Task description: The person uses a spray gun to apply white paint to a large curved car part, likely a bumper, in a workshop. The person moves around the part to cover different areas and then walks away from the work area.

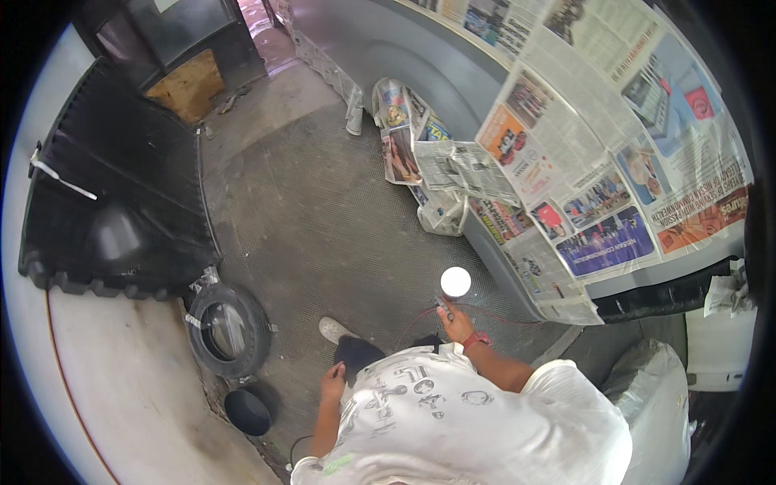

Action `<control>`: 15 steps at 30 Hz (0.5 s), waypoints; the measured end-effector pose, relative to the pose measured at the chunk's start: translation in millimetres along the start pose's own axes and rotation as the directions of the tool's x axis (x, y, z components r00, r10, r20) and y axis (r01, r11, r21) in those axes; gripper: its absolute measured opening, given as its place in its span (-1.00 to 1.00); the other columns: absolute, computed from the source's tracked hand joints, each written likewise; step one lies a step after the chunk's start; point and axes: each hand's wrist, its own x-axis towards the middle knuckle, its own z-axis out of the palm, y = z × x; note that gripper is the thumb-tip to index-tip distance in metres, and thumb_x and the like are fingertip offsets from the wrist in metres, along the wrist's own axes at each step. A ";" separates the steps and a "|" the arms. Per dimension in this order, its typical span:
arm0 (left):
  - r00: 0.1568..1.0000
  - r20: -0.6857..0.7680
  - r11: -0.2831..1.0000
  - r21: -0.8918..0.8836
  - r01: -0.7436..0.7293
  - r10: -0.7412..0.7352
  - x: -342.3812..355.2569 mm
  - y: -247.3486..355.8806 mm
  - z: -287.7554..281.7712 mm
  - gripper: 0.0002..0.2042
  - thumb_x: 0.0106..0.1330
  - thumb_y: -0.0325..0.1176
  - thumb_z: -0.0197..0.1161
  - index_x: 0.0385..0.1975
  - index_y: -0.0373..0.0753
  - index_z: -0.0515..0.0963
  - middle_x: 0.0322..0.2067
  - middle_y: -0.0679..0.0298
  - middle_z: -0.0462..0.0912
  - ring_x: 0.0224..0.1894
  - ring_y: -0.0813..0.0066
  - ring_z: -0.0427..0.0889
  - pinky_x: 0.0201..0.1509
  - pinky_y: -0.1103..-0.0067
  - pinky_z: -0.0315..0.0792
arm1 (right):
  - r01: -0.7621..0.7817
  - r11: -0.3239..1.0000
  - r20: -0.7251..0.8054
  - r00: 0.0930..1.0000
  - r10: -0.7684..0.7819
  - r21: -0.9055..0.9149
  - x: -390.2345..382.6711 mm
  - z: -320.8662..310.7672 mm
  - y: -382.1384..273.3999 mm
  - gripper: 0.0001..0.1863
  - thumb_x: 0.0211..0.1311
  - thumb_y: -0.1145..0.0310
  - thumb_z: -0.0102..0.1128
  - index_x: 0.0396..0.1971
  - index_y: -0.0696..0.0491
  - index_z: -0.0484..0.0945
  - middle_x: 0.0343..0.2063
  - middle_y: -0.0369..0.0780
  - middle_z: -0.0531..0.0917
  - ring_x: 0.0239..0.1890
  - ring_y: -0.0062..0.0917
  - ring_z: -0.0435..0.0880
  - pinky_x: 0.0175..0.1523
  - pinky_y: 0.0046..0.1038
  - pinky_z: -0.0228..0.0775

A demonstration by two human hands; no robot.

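My right hand [457, 325], with a red band at the wrist, grips a spray gun [442, 306] by its grey metal body. The gun's round white cup [456, 282] shows from above, just beyond my fingers. To the right stands a grey vehicle body [517, 279], its side largely masked with newspaper sheets [566, 162]; the gun is apart from it. My left hand [333, 380] hangs low beside my dark trouser leg, fingers curled in. Whether anything is inside those fingers is too small to make out.
A thin red hose [505, 314] trails by the gun. At left are a black ribbed plastic liner [121, 202], a tyre [253, 327] and a black bucket [246, 411]. Loose newspaper [444, 206] hangs around the wheel arch. A plastic-wrapped object [651, 404] stands behind me at right.
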 end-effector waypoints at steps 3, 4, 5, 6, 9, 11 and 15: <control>0.993 -0.002 0.990 -0.075 -0.121 0.121 70.6 -36.1 -61.7 -0.59 0.50 -0.15 0.26 0.20 -0.26 0.61 0.08 0.05 0.71 0.12 0.27 0.67 0.22 0.45 0.48 | -0.121 0.990 0.071 0.990 0.125 -0.069 20.1 14.3 -82.9 -0.26 0.47 -0.26 -0.03 0.38 0.01 0.44 0.00 0.23 0.65 0.12 0.13 0.63 0.24 -0.07 0.45; 0.999 -0.004 0.995 -0.093 -0.047 0.046 100.3 -55.2 -82.7 -0.60 0.50 -0.14 0.25 0.18 -0.26 0.62 0.03 0.08 0.72 0.07 0.29 0.67 0.17 0.45 0.49 | -0.139 0.989 0.080 0.987 0.143 -0.052 27.1 20.7 -109.7 -0.26 0.47 -0.25 -0.04 0.38 0.01 0.43 0.01 0.23 0.65 0.13 0.13 0.62 0.25 -0.07 0.44; 1.000 -0.005 0.994 -0.110 0.027 -0.027 129.0 -77.6 -102.9 -0.61 0.50 -0.14 0.25 0.17 -0.27 0.62 -0.02 0.11 0.73 0.02 0.30 0.68 0.13 0.45 0.50 | -0.158 0.987 0.088 0.983 0.161 -0.033 34.9 27.0 -132.0 -0.27 0.48 -0.25 -0.05 0.39 0.01 0.42 0.03 0.23 0.65 0.14 0.12 0.62 0.26 -0.08 0.43; 0.995 -0.001 0.988 -0.122 0.100 -0.101 149.7 -88.0 -121.1 -0.61 0.51 -0.14 0.25 0.15 -0.27 0.63 -0.07 0.13 0.74 -0.02 0.32 0.68 0.09 0.44 0.51 | -0.183 0.983 0.094 0.979 0.183 -0.013 43.1 33.5 -151.1 -0.27 0.49 -0.24 -0.06 0.40 0.01 0.41 0.04 0.22 0.64 0.16 0.11 0.61 0.27 -0.09 0.43; 0.976 0.049 0.965 -0.150 0.215 -0.210 168.0 -88.8 -192.9 -0.64 0.53 -0.13 0.22 0.13 -0.26 0.62 -0.20 0.24 0.70 -0.17 0.41 0.61 -0.04 0.43 0.48 | -0.094 0.991 0.033 0.995 0.091 0.093 73.1 63.4 -207.6 -0.26 0.50 -0.25 -0.10 0.42 0.00 0.39 0.08 0.21 0.62 0.18 0.09 0.60 0.30 -0.12 0.41; 0.964 0.060 0.943 -0.201 0.265 -0.258 189.5 -94.1 -232.3 -0.63 0.53 -0.12 0.21 0.12 -0.26 0.61 -0.28 0.29 0.65 -0.25 0.45 0.55 -0.11 0.42 0.44 | -0.080 0.986 0.093 0.993 0.067 0.145 99.8 76.7 -252.3 -0.24 0.49 -0.27 -0.11 0.43 -0.01 0.37 0.10 0.19 0.62 0.18 0.08 0.60 0.31 -0.13 0.39; 0.947 0.071 0.919 -0.231 0.320 -0.312 241.8 -54.8 -285.7 -0.56 0.54 -0.08 0.19 0.24 -0.26 0.54 -0.04 0.28 0.66 -0.02 0.47 0.59 0.09 0.45 0.45 | -0.100 0.987 0.211 0.975 0.071 0.128 151.9 94.6 -331.4 -0.23 0.50 -0.28 -0.13 0.45 -0.01 0.34 0.10 0.11 0.66 0.17 0.03 0.62 0.30 -0.17 0.40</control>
